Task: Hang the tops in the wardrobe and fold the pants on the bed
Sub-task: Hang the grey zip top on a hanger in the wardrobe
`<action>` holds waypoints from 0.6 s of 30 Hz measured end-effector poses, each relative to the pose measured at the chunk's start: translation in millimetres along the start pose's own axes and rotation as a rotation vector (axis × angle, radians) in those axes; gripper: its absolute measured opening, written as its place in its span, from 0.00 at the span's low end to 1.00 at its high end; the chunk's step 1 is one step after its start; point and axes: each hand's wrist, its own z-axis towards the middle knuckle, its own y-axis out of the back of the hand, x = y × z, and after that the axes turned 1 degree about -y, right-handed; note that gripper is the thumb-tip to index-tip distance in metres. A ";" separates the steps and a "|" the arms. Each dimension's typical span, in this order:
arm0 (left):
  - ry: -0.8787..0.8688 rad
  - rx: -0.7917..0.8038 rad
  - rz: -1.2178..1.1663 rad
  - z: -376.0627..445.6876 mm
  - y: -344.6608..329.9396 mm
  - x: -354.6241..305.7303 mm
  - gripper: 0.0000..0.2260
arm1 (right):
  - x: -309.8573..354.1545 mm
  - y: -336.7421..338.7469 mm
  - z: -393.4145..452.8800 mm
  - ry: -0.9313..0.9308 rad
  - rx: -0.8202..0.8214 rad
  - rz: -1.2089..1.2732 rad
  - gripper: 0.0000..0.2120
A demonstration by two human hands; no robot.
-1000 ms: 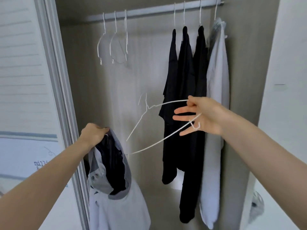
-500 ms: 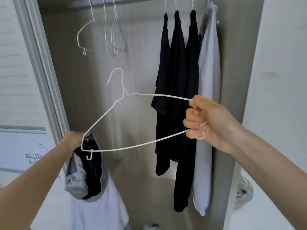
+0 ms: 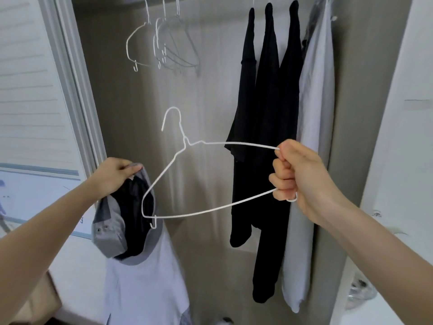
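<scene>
The white wire hanger (image 3: 187, 179), loosely fingered a second ago, is now clenched by the right hand (image 3: 297, 174) — its far end brought against the collar of the white shirt (image 3: 140, 277) pinched by the left hand (image 3: 114, 177) — threading seems next.

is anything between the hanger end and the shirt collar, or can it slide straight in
Nothing visible blocks it. The white hanger's left end already hangs at the open collar of the shirt, held up by the left hand; the right hand grips the other end.

soft even daylight | mild blur | edges bowed, perhaps wide-angle
</scene>
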 end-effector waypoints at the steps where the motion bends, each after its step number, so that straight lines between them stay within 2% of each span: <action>1: -0.028 -0.001 0.051 -0.5 -2.5 -3.9 0.17 | -2.8 -3.1 0.0 0.004 -0.008 0.021 0.16; 6: -0.115 -0.135 0.199 -10.9 -14.3 -27.2 0.20 | -20.4 -19.4 -6.1 0.037 -0.049 0.092 0.17; 10: -0.189 -0.260 0.023 -15.1 -25.3 -51.0 0.18 | -55.1 -39.5 -16.9 0.035 0.026 0.129 0.18; 12: -0.264 -0.290 -0.054 -14.5 -30.0 -65.9 0.16 | -65.7 -45.9 -20.2 0.070 0.037 0.191 0.19; 15: -0.276 -0.333 -0.230 -13.3 -23.4 -80.0 0.14 | -66.2 -44.6 -20.1 0.146 0.032 0.314 0.18; 16: -0.297 -0.346 -0.198 -12.2 -18.2 -81.3 0.15 | -62.6 -43.0 -18.6 0.173 0.024 0.374 0.17; 18: -0.345 -0.370 0.020 -8.9 -7.4 -80.3 0.18 | -50.6 -38.7 -13.3 0.228 -0.002 0.486 0.16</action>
